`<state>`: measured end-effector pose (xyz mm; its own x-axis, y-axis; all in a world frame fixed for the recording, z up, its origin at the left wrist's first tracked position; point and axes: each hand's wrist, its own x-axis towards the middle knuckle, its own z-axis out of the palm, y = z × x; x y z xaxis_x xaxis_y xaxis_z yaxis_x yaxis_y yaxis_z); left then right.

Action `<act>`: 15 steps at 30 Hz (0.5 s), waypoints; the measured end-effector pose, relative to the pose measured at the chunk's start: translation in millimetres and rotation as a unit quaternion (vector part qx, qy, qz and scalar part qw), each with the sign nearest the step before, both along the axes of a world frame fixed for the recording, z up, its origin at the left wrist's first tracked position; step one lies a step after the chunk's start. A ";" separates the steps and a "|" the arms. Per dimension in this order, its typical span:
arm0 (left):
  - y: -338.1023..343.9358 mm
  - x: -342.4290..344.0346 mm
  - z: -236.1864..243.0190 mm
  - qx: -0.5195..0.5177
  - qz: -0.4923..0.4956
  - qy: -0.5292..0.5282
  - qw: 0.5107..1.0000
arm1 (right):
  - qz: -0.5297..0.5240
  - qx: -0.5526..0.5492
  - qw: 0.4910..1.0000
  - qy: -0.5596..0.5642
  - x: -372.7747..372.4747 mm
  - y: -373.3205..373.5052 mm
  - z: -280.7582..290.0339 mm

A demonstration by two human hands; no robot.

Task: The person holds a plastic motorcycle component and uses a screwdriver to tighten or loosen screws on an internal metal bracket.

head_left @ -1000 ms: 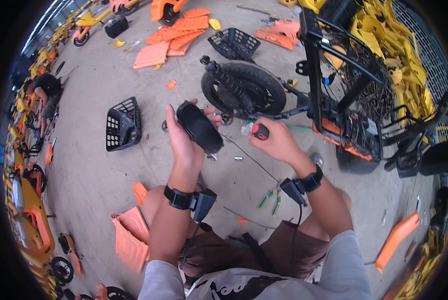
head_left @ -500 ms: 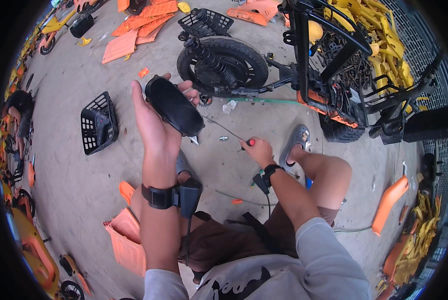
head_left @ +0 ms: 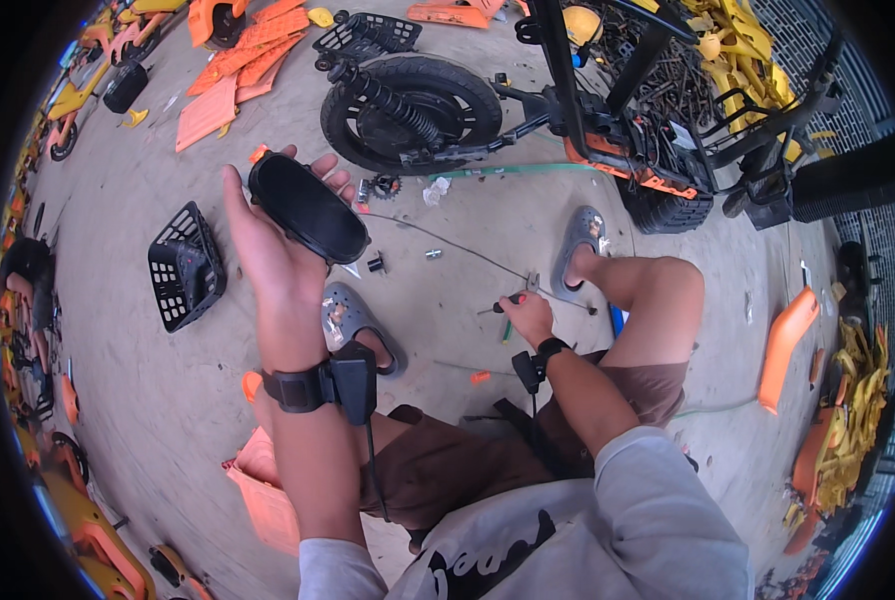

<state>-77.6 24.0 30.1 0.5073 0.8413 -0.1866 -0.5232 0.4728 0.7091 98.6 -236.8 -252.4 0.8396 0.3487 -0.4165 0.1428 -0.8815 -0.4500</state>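
In my left hand (head_left: 286,245), palm up with fingers curled at its far edge, rests a black oval housing (head_left: 308,210) with a smooth, slightly hollow-looking face. My right hand (head_left: 531,318) is closed around a screwdriver (head_left: 515,300) with a red and black handle, apart from the housing and low over the floor between my feet. Its short visible shaft points left. Just beyond those fingers lies a small grey tool (head_left: 534,282), perhaps pliers. A thin dark cable (head_left: 448,233) crosses the floor between both hands. A small black part (head_left: 377,262) and a metal fitting (head_left: 434,254) lie near it.
Ahead is a black wheel with shock absorber (head_left: 411,112), joined to a partly stripped vehicle frame (head_left: 628,150). A black basket (head_left: 188,266) stands at left. Orange panels (head_left: 238,85) and yellow parts (head_left: 758,60) lie farther off. Another person (head_left: 30,280) is at far left.
My view has shifted somewhat. The right hand with the screwdriver has come back to the right, away from the housing. My left hand, still holding the housing, has moved slightly left.
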 end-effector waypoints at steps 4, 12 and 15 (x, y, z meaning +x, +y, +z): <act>-2.7 5.5 1.5 -0.003 -0.001 0.010 1.000 | 0.031 -0.033 0.999 -0.014 2.3 -12.6 -0.5; -3.3 7.0 -8.6 0.003 -0.027 0.002 1.000 | 0.078 -0.032 0.996 -0.004 -6.2 -8.2 6.3; -3.4 7.4 -8.8 0.006 -0.024 0.008 1.000 | 0.067 -0.030 0.997 -0.004 -6.2 -7.8 8.2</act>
